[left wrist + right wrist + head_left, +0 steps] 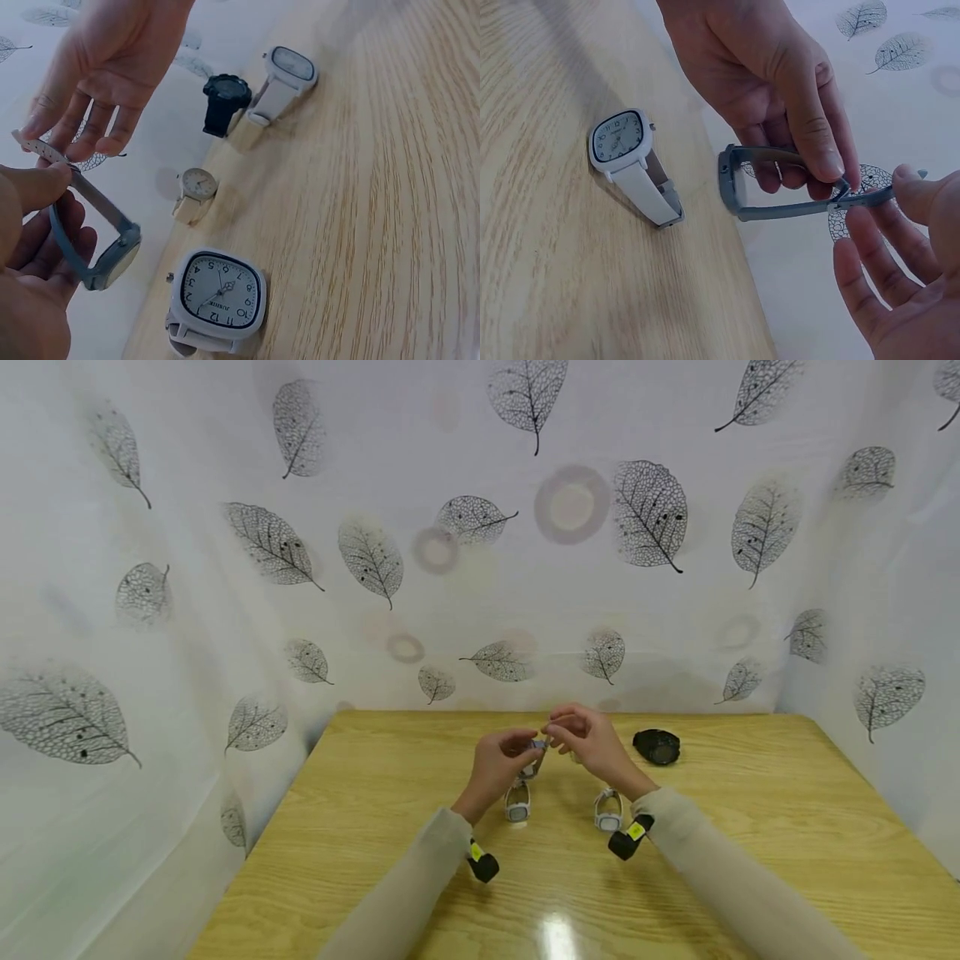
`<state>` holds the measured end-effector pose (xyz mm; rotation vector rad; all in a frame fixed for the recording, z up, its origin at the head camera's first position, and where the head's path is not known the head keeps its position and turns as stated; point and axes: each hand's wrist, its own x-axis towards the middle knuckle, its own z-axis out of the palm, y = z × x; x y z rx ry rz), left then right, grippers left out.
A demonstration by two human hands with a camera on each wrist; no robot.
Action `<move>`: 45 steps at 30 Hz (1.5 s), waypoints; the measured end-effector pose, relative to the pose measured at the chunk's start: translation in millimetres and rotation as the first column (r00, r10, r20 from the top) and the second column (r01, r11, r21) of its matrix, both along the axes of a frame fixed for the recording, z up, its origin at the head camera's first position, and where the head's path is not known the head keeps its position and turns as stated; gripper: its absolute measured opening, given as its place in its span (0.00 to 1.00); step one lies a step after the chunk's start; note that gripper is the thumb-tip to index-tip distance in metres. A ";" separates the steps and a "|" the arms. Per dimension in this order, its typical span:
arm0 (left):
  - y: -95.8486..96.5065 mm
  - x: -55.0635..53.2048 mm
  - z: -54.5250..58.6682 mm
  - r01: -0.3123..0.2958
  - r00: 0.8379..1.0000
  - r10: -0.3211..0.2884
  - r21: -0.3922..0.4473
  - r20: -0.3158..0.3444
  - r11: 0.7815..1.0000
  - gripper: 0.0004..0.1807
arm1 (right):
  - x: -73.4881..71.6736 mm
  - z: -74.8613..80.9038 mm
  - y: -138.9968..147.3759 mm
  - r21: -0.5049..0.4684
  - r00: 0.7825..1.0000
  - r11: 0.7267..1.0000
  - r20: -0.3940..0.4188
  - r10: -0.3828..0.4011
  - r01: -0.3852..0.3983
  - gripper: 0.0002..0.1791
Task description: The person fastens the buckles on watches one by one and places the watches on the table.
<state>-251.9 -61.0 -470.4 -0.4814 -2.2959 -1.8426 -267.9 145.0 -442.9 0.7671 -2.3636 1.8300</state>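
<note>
Holding a grey watch [739,184] above the table's far edge [555,713], both hands pinch its strap.

Held watch [739,184]: grey-blue strap and case, strap tip paler in left wrist view. Two white watches on the surface [750,793]: square one at lower centre of left wrist view [217,296] has white dial, black numerals; the other at top [289,67] has a pale dial. Black watch [657,746] right of centre in head view. Small watch [196,186] looks cream or beige, hard to tell. Surface: light wood grain. Backdrop [150,527]: white, grey-black skeleton-leaf print, faint rings. Sleeves [420,877]: beige.
</note>
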 end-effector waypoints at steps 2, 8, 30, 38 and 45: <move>-0.6 0.6 0.4 -0.008 1.000 0.007 0.044 0.015 0.999 0.15 | 0.2 -1.3 -1.4 -0.016 1.000 1.000 -0.018 -0.001 0.000 0.12; -3.7 1.8 0.6 -0.014 0.999 0.011 0.093 0.043 0.996 0.18 | 4.8 -1.4 -2.6 0.036 0.995 0.996 -0.067 -0.079 0.081 0.13; -9.7 0.7 -0.1 -0.018 0.998 0.005 0.191 0.067 0.982 0.16 | 5.7 11.3 -0.9 0.343 0.909 0.933 -0.414 0.043 0.112 0.06; -9.3 2.2 0.9 -0.014 0.999 0.005 0.169 0.055 0.986 0.17 | 5.6 6.4 -4.3 0.291 0.938 0.953 -0.346 0.022 0.085 0.07; -11.5 2.0 1.4 -0.019 0.998 0.009 0.151 0.066 0.988 0.17 | 6.5 -2.1 -2.0 0.187 0.993 0.981 -0.109 -0.034 0.054 0.15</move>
